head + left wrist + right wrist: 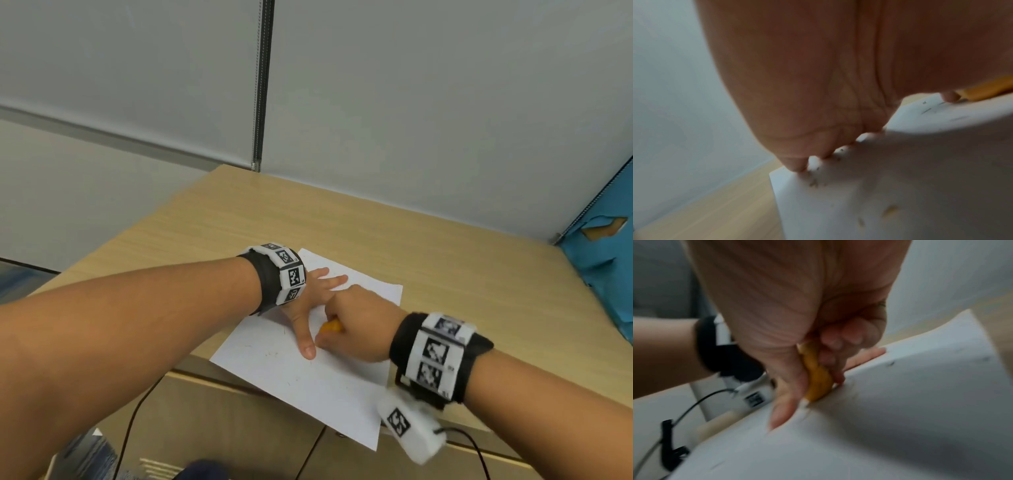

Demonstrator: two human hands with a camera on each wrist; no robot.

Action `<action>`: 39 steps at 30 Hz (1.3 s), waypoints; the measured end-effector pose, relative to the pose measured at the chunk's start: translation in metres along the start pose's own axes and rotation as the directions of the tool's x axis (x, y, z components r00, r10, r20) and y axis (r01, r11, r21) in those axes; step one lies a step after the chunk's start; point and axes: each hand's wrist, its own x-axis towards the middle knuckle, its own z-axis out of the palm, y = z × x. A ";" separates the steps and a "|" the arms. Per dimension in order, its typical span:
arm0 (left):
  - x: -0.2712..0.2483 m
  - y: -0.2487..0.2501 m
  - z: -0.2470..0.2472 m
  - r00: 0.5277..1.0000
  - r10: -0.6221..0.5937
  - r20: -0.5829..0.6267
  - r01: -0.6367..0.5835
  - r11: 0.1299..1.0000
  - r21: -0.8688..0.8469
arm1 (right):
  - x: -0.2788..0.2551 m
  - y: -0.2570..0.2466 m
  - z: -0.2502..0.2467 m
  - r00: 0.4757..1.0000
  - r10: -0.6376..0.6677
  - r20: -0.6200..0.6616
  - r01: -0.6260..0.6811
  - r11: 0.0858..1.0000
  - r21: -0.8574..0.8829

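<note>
**deskrat:** Right hand (359, 325) is curled tight round our orange eraser (330, 326), thumb and fingers pinching it with the lower end down on the sheet of paper (308, 387). Left hand (308, 305) lies flat with the fingers spread, pressing the sheet onto the counter (445, 267), thumb just beside the eraser.

**rubout:** So we're mid-rub, yeah? Crumbs (813, 184) are scattered by the left fingertips, and we can see faint dark marks (926, 110) on the sheet near the eraser that look unerased.

**deskrat:** That's our read too. The near corner of the sheet hangs over the counter edge, so the flat hand is doing real work.

**rubout:** Next move, we reckon, is short strokes away from the pinning hand. Go light so the paper doesn't crease or tear, then shift over to whatever marks are left. We'd sweep the crumbs off after.
</note>
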 end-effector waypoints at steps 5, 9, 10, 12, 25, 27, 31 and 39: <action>0.001 -0.003 0.001 1.000 -0.012 -0.001 0.012 1.000 0.015 | 0.014 0.026 -0.018 0.982 0.162 -0.095 -0.171 0.981 -0.092; 0.001 -0.001 0.001 1.000 -0.004 -0.005 0.005 1.000 0.002 | -0.002 0.009 -0.001 1.000 0.025 0.014 -0.024 0.997 -0.067; 0.001 -0.001 0.002 1.000 -0.005 -0.005 0.005 1.000 0.005 | 0.003 0.016 -0.006 0.998 0.070 0.003 -0.070 0.995 -0.071; 0.002 -0.002 0.001 1.000 -0.020 -0.002 0.020 1.000 0.018 | 0.013 0.030 -0.018 0.980 0.183 -0.072 -0.188 0.979 -0.074; 0.001 -0.001 0.001 0.999 -0.030 0.010 0.030 0.999 0.023 | 0.001 0.002 -0.007 0.998 0.042 -0.037 -0.044 0.998 -0.054; 0.000 0.000 0.000 1.000 -0.014 0.001 0.014 1.000 0.016 | -0.004 -0.001 -0.001 1.000 0.013 0.014 -0.013 1.000 -0.010; -0.001 0.000 0.000 0.999 -0.046 0.013 0.045 0.998 0.050 | 0.019 0.029 -0.016 0.979 0.173 -0.107 -0.177 0.984 -0.033; -0.006 0.004 -0.002 0.999 -0.037 0.016 0.037 0.999 0.021 | 0.021 0.025 -0.021 0.989 0.129 -0.076 -0.131 0.991 -0.021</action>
